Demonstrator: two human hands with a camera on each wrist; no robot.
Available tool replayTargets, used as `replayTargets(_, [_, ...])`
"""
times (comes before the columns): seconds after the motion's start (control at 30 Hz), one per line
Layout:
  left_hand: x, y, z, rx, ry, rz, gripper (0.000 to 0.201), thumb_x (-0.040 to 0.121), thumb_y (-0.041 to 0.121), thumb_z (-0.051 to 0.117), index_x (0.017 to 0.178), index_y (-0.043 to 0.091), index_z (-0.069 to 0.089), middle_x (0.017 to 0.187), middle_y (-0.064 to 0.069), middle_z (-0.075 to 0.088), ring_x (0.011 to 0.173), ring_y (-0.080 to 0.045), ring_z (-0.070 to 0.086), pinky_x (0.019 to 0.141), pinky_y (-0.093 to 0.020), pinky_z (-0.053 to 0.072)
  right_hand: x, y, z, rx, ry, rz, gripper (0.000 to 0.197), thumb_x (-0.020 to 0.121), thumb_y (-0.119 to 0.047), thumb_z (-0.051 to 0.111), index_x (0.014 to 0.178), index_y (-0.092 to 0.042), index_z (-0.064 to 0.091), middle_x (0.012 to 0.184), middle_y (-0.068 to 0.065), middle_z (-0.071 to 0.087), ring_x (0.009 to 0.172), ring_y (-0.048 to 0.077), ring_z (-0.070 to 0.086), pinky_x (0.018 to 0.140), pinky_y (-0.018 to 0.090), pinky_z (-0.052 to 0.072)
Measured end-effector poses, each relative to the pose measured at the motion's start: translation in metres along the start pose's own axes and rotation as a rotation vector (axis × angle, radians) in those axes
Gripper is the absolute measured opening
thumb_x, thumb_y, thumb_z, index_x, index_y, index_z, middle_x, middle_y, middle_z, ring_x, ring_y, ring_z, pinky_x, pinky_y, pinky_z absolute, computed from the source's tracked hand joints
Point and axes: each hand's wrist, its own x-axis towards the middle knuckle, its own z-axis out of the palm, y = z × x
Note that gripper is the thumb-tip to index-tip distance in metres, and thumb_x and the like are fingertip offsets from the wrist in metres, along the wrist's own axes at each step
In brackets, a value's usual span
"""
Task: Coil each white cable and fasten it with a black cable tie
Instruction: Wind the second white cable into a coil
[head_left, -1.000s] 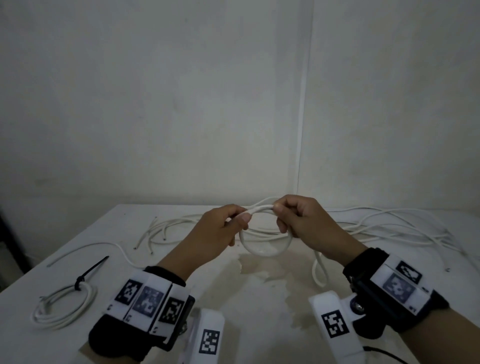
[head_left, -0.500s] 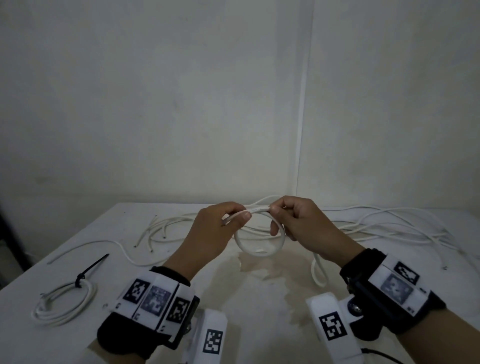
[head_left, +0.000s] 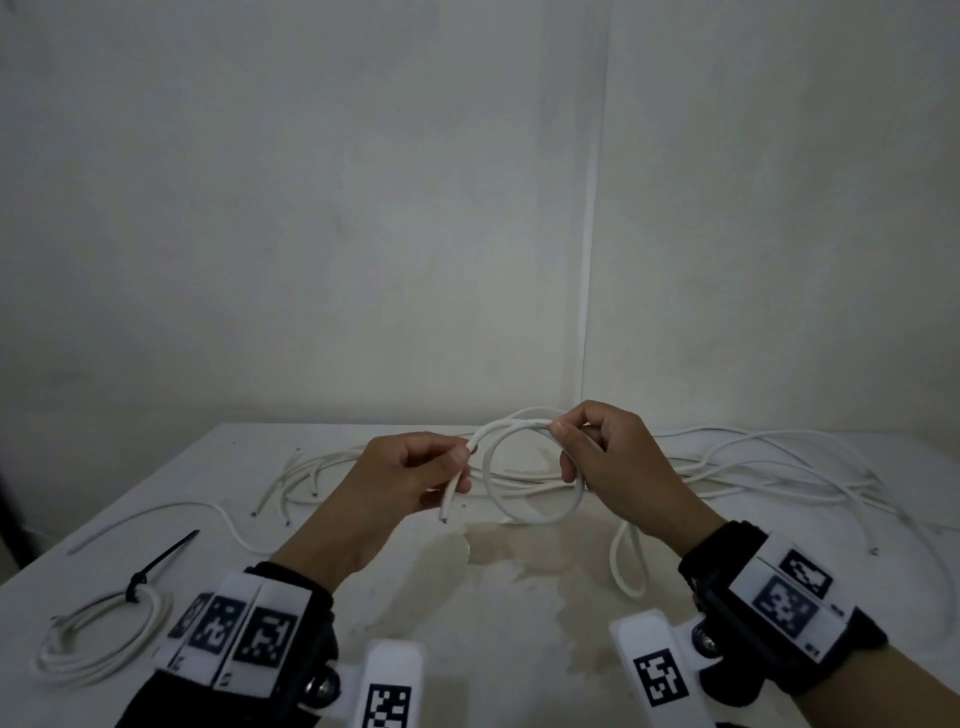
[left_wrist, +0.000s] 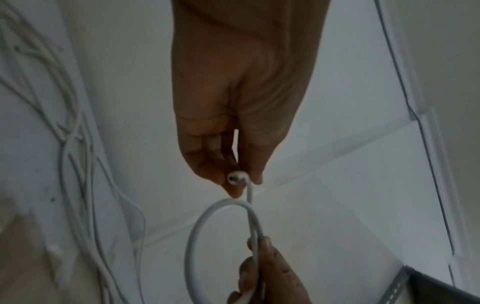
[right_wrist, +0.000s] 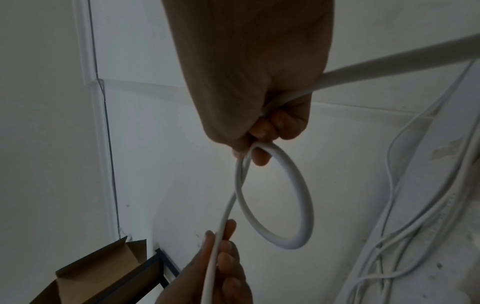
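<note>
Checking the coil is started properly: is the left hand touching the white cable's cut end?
Touching. In the left wrist view the left hand pinches the white cable just behind its cut end, between thumb and fingertips.

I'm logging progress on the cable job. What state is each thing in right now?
white cable: one loop formed, held above the table, untied.
left hand: pinches the cable's free end.
right hand: grips the loop at its crossing.
coiled cable: finished, lying on the table.
black cable tie: fastened round that coil, tail sticking out.
loose cables: uncoiled, tangled on the table.
</note>
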Motion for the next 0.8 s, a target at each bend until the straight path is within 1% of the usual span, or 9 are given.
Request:
replayTargets(0.07, [0.000, -0.001, 0.004, -0.048, -0.006, -0.001, 0.014, 0.086, 0.008, 0.058, 0.080, 0.012, 0.070, 0.066, 0.004, 0.068, 0.067, -0.007, 0.063, 0.066, -0.019, 0.054, 0.000, 0.000, 0.000, 0.012, 0.012, -0.006, 0.024, 0.091, -0.016, 0.053, 0.068, -0.020, 0.055, 0.043, -0.006, 0.056, 0.038, 0.002, 0.040, 0.047, 0.016, 0.034])
replayTargets(0.17, [0.001, -0.003, 0.008, -0.132, -0.041, -0.018, 0.005, 0.081, 0.009, 0.062, 0.081, 0.009, 0.067, 0.082, 0.000, 0.069, 0.080, -0.013, 0.065, 0.076, -0.028, 0.057, -0.001, 0.001, -0.001, 0.021, 0.029, -0.022, 0.023, 0.091, -0.017, 0.054, 0.069, -0.019, 0.056, 0.043, -0.005, 0.055, 0.039, 0.004, 0.040, 0.047, 0.018, 0.035])
replayTargets(0.27, [-0.001, -0.003, 0.014, -0.175, -0.089, -0.021, 0.005, 0.078, 0.001, 0.063, 0.079, 0.005, 0.061, 0.081, -0.007, 0.071, 0.077, -0.017, 0.067, 0.077, -0.033, 0.058, -0.003, 0.002, 0.000, 0.023, 0.054, -0.036, 0.023, 0.091, -0.017, 0.054, 0.068, -0.017, 0.056, 0.042, -0.006, 0.054, 0.040, 0.004, 0.042, 0.048, 0.018, 0.037])
replayTargets(0.4, [0.000, -0.007, 0.021, -0.105, -0.027, 0.036, 0.023, 0.068, -0.008, 0.070, 0.072, 0.007, 0.053, 0.068, -0.007, 0.063, 0.058, -0.016, 0.061, 0.063, -0.025, 0.057, -0.004, 0.003, 0.007, 0.027, 0.072, -0.065, 0.025, 0.090, -0.014, 0.055, 0.065, -0.018, 0.055, 0.040, -0.006, 0.052, 0.040, 0.004, 0.045, 0.049, 0.016, 0.037])
replayTargets(0.47, [0.001, -0.008, 0.025, -0.052, 0.006, 0.047, 0.030, 0.067, -0.010, 0.072, 0.081, 0.009, 0.052, 0.067, -0.005, 0.060, 0.058, -0.018, 0.056, 0.057, -0.024, 0.054, -0.005, 0.004, 0.009, 0.027, 0.077, -0.071, 0.025, 0.090, -0.014, 0.056, 0.065, -0.017, 0.055, 0.042, -0.005, 0.052, 0.041, 0.004, 0.046, 0.050, 0.017, 0.038])
replayTargets(0.57, [0.003, -0.008, 0.026, 0.070, 0.023, 0.085, 0.032, 0.069, -0.001, 0.076, 0.093, 0.011, 0.059, 0.067, -0.006, 0.060, 0.056, -0.014, 0.056, 0.055, -0.024, 0.053, -0.007, 0.004, 0.011, 0.034, 0.070, -0.059, 0.025, 0.089, -0.015, 0.056, 0.065, -0.017, 0.054, 0.042, -0.005, 0.052, 0.041, 0.004, 0.045, 0.049, 0.017, 0.038])
replayTargets(0.7, [0.006, -0.013, 0.026, 0.294, 0.141, 0.189, 0.017, 0.070, 0.007, 0.077, 0.081, 0.005, 0.065, 0.064, -0.007, 0.063, 0.048, -0.009, 0.057, 0.052, -0.022, 0.051, -0.008, -0.003, 0.012, 0.068, 0.015, -0.021, 0.024, 0.091, -0.015, 0.055, 0.067, -0.016, 0.053, 0.044, -0.004, 0.053, 0.037, 0.002, 0.042, 0.046, 0.014, 0.035])
replayTargets(0.77, [0.007, -0.018, 0.027, 0.378, 0.255, 0.290, 0.014, 0.074, 0.004, 0.073, 0.069, 0.010, 0.061, 0.059, -0.006, 0.058, 0.044, -0.009, 0.055, 0.045, -0.017, 0.047, -0.009, -0.007, 0.014, 0.074, -0.028, -0.010, 0.024, 0.091, -0.015, 0.054, 0.067, -0.015, 0.052, 0.042, -0.004, 0.053, 0.035, 0.003, 0.041, 0.045, 0.013, 0.034])
replayTargets(0.8, [0.008, -0.022, 0.026, 0.444, 0.319, 0.357, 0.024, 0.076, 0.003, 0.071, 0.063, 0.016, 0.057, 0.055, -0.002, 0.055, 0.044, -0.011, 0.055, 0.042, -0.016, 0.045, -0.010, -0.009, 0.016, 0.069, -0.046, -0.007, 0.024, 0.091, -0.016, 0.054, 0.067, -0.015, 0.052, 0.041, -0.004, 0.053, 0.035, 0.003, 0.040, 0.045, 0.014, 0.034])
